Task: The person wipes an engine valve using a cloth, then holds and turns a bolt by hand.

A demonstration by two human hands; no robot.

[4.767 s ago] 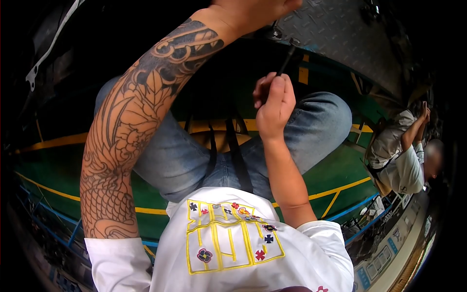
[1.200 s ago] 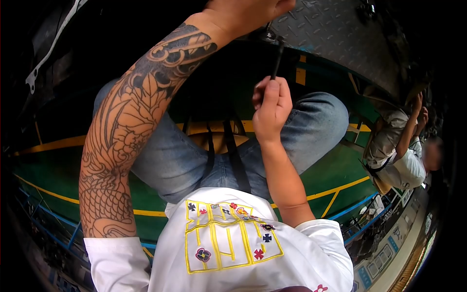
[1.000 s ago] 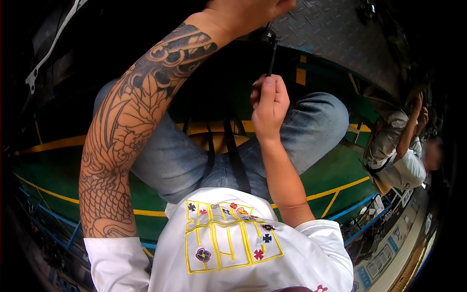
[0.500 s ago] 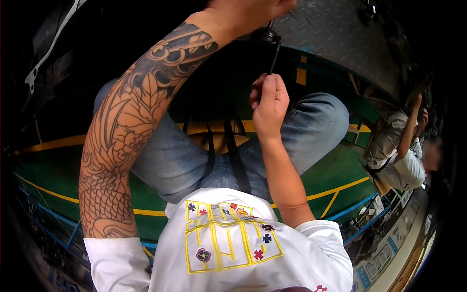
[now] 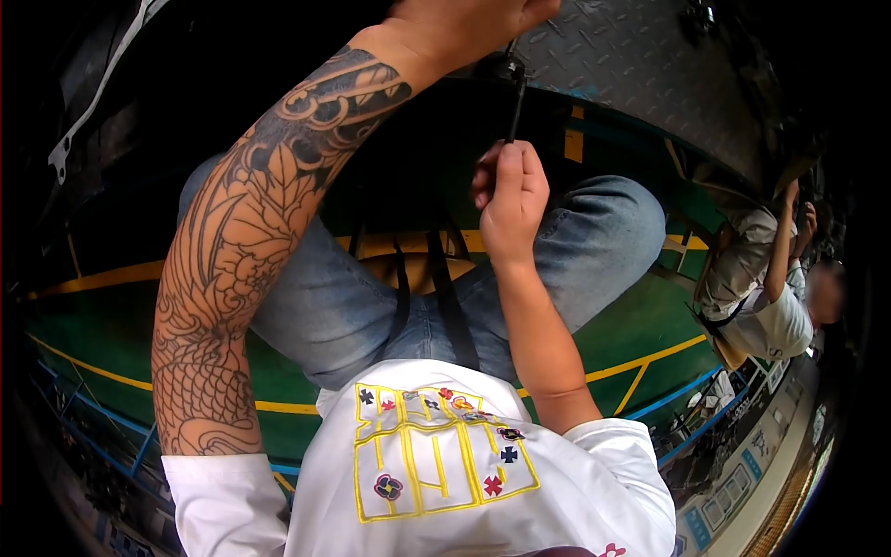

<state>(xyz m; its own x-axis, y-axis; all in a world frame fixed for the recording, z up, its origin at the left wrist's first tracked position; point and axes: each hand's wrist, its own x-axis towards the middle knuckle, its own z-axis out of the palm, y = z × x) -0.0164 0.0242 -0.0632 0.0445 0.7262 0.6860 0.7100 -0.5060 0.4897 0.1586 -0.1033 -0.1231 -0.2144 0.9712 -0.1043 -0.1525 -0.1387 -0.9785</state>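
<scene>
In the head view, my right hand (image 5: pixel 513 200) is closed round the lower end of a dark, slim-handled wrench (image 5: pixel 516 110). Its handle points up to a dark, round head, where a thin rod continues upward beside my left hand (image 5: pixel 469 28). That left hand is raised at the top edge, at the end of my tattooed forearm. Its fingers are mostly cut off by the frame, so I cannot see what they grip. Just right of the wrench head is a grey diamond-tread metal plate (image 5: pixel 631 79).
My jeans-clad knees are spread over a green floor (image 5: pixel 306 357) with yellow lines. A flat metal bracket (image 5: pixel 88 116) hangs at the upper left. At the right, another person (image 5: pixel 761 278) sits with raised hands. Dark machinery surrounds the plate.
The wrench head has shifted slightly left, and the handle now stands nearer to upright. My left hand has moved a little left as well. My right hand has barely moved.
</scene>
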